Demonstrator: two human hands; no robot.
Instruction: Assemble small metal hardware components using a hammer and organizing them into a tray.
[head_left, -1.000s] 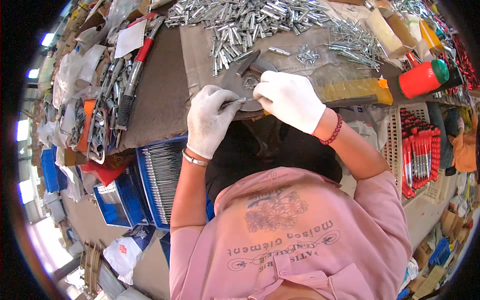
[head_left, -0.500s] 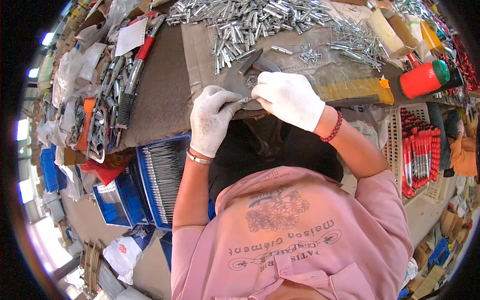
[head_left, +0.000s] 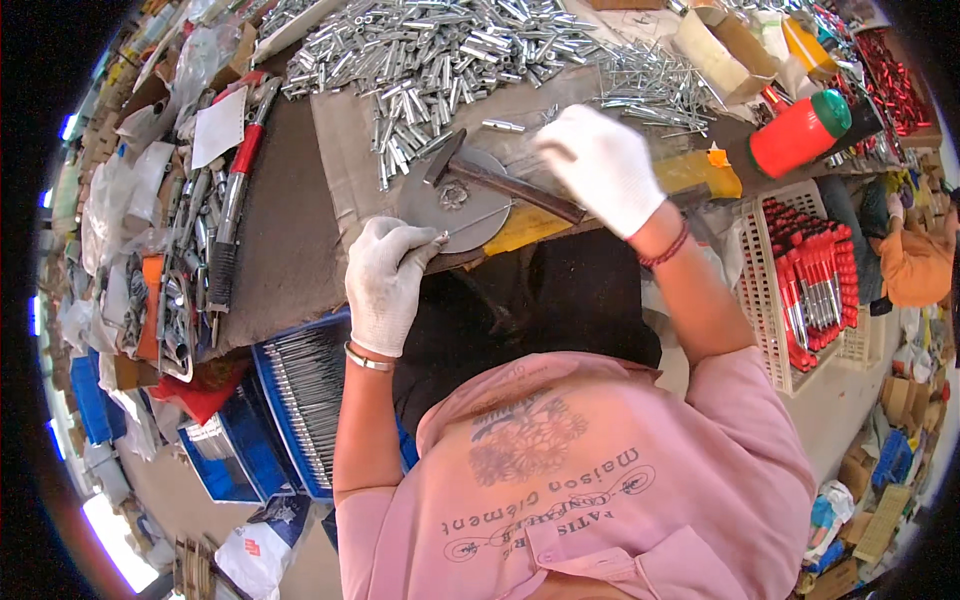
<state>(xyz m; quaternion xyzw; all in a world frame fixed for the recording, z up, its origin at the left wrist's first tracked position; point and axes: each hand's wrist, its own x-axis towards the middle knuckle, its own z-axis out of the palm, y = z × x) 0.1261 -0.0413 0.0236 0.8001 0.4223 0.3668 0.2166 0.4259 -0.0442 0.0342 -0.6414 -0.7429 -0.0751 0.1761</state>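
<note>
My left hand (head_left: 385, 285), in a white knit glove, pinches one end of a thin metal rod (head_left: 480, 218) at the bench's near edge. The rod slants over a round grey metal plate (head_left: 415, 203). Across that plate lies a hammer (head_left: 525, 190), its handle pointing right, with a small ring-like metal piece (head_left: 453, 194) close to its head. My right hand (head_left: 605, 170), gloved too, hovers beyond the hammer handle; motion smears its fingers, and what they may hold is hidden. A short metal tube (head_left: 503, 126) lies to its left.
Metal tubes (head_left: 430, 60) are heaped at the back, thin pins (head_left: 665, 85) beside them. A red-and-green container (head_left: 800, 135) lies at the right. Below the bench are a blue bin of rods (head_left: 300, 390) and a cream crate of red-handled tools (head_left: 810, 280). Another person (head_left: 915, 255) is far right.
My right hand has left the left hand's fingertips and moved away over the bench. The hammer and rod now show more fully. The whole view has shifted slightly.
</note>
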